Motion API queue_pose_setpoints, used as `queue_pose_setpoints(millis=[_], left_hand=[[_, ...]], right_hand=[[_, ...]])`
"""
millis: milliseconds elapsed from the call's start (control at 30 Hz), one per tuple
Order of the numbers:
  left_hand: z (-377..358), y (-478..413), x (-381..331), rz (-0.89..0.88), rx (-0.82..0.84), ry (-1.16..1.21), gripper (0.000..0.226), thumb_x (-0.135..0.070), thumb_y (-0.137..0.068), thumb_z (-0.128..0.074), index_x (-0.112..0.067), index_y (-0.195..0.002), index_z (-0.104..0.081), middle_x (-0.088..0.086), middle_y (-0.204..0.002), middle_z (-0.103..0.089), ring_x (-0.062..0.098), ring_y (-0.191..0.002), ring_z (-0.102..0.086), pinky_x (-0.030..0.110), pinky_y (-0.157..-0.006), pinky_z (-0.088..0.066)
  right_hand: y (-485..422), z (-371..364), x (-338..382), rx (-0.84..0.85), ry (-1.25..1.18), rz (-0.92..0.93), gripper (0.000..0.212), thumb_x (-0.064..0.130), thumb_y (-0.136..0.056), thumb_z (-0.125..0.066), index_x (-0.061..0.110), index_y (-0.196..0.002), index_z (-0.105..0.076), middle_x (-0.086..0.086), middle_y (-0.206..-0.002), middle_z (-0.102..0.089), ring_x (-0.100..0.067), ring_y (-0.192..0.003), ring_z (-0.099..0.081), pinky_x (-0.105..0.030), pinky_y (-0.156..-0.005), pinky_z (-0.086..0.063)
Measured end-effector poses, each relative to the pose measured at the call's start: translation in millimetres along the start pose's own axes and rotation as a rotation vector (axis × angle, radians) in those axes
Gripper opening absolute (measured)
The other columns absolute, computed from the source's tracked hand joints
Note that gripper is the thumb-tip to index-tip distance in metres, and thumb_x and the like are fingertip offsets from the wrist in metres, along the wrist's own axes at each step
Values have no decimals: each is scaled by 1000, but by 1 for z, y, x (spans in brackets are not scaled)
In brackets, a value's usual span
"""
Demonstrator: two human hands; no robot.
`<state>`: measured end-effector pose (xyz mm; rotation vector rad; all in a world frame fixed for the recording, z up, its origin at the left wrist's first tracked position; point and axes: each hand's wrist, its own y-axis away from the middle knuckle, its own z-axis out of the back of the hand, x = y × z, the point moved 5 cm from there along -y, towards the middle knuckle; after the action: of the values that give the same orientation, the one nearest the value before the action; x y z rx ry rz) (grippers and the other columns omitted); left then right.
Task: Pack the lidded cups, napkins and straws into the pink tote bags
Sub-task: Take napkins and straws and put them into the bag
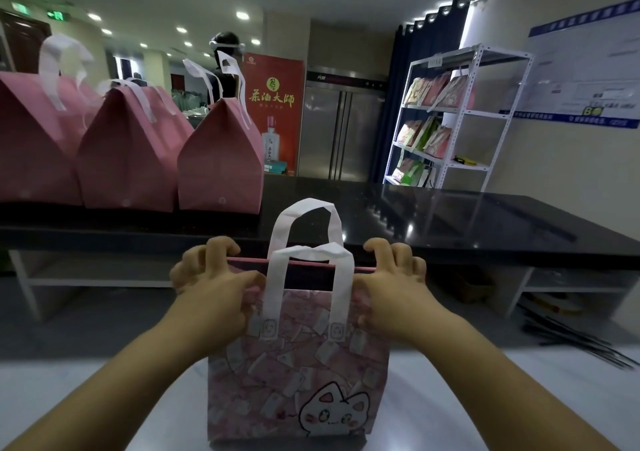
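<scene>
Item: pink tote bag (298,374), upright on the pale desk (485,398) before me — my left hand (211,277) and right hand (391,277) each grasping a top corner, spreading the mouth; next, I judge, cups go in — none visible.

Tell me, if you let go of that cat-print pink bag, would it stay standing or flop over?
The pink tote bag looks like thin soft fabric, so it probably sags once the left hand and right hand release its rim. Its flat, creased base may keep it upright. Likely light; the contents aren't visible.
</scene>
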<state>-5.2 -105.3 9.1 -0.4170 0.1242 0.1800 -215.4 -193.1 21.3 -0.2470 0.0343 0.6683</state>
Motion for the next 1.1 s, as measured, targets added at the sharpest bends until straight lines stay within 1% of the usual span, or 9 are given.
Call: queue_pose_setpoints(millis=[67,133,233,400,500,600,700,867,1100], left_hand=[[1,-4,1,-49,51,-47,33,-38,-76,-61,-53,-104,-54,-5,-139,-1,29,-126,8,44,-101,-7],[1,-11,4,-84,139,-40,38,-34,-76,-59,-54,-107,-52,-10,-146,7,25,-132,17,46,-105,1],[1,-19,7,-146,254,18,36,-33,-79,-61,-55,-106,-52,-17,-147,-18,16,-139,3,47,-109,5],[3,-20,11,-241,212,176,39,-27,-81,-61,-50,-112,-55,-27,-110,-46,2,-106,-44,34,-106,-27],[6,-19,10,-273,161,261,37,-21,-78,-67,-44,-108,-59,-28,-99,-48,1,-92,-52,25,-80,-51],[7,-16,10,-306,104,301,36,-19,-77,-69,-44,-97,-53,-24,-98,-56,4,-90,-57,27,-72,-53],[4,-15,13,-290,75,307,42,-20,-77,-69,-39,-107,-46,-16,-101,-60,9,-90,-59,29,-71,-54],[6,-15,14,-360,8,282,41,-17,-74,-73,-34,-109,-59,-17,-103,-63,7,-89,-60,25,-72,-53],[7,-11,13,-564,-12,178,29,-18,-65,-81,-27,-90,-70,-9,-93,-68,8,-74,-64,20,-59,-55]], right_hand=[[-5,-1,-2,79,-20,19,52,39,-74,-71,49,-121,-50,8,-148,7,-29,-131,10,-50,-106,-6],[-10,-3,-4,174,-47,20,60,35,-75,-71,48,-128,-44,5,-155,-5,-29,-139,9,-54,-107,-3],[-12,-1,-6,165,-111,26,53,32,-75,-71,43,-122,-49,8,-127,-45,-21,-126,-31,-44,-99,-13],[-10,-1,-8,30,-144,70,39,26,-79,-63,35,-115,-54,8,-104,-52,-12,-85,-41,-33,-86,-26],[-9,-3,-10,-46,-144,101,37,24,-82,-61,32,-118,-55,7,-102,-57,-11,-78,-42,-28,-72,-32],[-6,-5,-10,-89,-182,138,33,23,-83,-61,32,-114,-56,9,-95,-60,-12,-76,-50,-27,-67,-37],[-4,-4,-10,-115,-220,144,33,22,-81,-65,35,-106,-49,17,-84,-59,-12,-74,-57,-28,-64,-47],[1,-7,-11,-204,-248,163,49,22,-77,-72,28,-116,-43,14,-80,-62,-8,-63,-52,-16,-54,-32],[7,-9,-4,-306,-174,295,30,20,-69,-83,20,-96,-70,4,-90,-71,-17,-73,-65,-38,-59,-53]])
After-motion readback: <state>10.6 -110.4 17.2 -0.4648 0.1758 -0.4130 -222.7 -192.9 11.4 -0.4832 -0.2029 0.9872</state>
